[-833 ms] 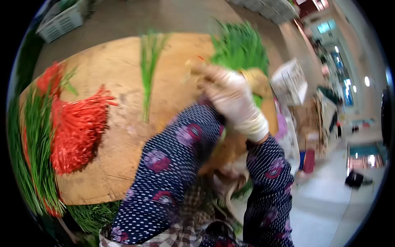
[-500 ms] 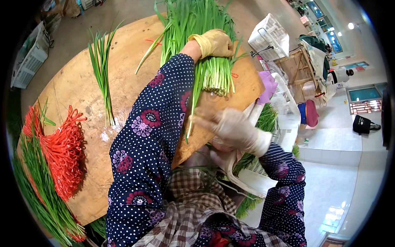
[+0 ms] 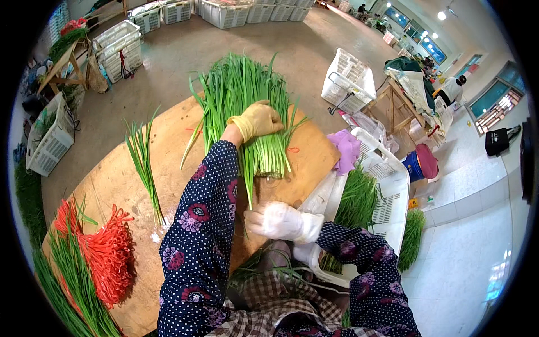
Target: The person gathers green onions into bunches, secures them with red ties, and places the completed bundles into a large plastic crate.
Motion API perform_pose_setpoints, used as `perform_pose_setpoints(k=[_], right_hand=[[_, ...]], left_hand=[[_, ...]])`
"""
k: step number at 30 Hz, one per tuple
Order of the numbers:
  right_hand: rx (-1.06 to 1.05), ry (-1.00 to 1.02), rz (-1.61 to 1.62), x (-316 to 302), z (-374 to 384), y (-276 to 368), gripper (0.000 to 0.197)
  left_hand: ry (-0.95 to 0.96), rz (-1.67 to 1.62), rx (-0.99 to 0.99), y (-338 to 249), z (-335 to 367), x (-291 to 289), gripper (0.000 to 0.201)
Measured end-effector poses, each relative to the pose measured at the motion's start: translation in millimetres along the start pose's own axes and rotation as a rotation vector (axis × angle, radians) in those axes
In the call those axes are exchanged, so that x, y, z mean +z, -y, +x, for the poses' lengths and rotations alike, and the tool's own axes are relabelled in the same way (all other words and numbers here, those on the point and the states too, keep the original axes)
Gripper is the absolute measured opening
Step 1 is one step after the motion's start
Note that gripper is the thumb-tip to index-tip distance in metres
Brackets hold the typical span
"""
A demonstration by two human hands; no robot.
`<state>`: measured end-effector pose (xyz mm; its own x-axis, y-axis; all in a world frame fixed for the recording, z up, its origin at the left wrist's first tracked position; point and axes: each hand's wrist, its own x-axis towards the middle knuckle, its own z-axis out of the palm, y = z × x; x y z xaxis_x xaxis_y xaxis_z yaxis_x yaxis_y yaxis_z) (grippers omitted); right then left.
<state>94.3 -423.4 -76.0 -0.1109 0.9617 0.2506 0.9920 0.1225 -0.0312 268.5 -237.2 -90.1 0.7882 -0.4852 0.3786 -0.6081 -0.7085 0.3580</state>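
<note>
The wooden worktop [image 3: 112, 185], from where I stand, carries a bunch of green stalks [image 3: 241, 90] toward twelve o'clock. Left hand [image 3: 255, 119]: fingers curled over the bunch, grip hidden. Right hand [image 3: 275, 220]: now shifted to six o'clock, fingers at a loose stalk's [image 3: 250, 188] lower end; clamping cannot be confirmed. That stalk appears singled out.

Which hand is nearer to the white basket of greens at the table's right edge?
Right. The right hand is just left of the basket, close by its near end; the left hand is farther off, up on the big green bunch.
</note>
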Motion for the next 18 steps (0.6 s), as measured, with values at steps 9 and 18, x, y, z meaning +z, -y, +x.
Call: perform_pose_setpoints(k=[9,18], right_hand=[[0.446,-1.341,0.632,-214,-73,-15,0.011],[0.383,-1.046,0.325,-159,-23,-121,0.017]], left_hand=[[0.091,-0.017,0.007,-14,7,-11,0.024],[-0.011,-0.121,-0.074,-20,-3,-20,0.035]])
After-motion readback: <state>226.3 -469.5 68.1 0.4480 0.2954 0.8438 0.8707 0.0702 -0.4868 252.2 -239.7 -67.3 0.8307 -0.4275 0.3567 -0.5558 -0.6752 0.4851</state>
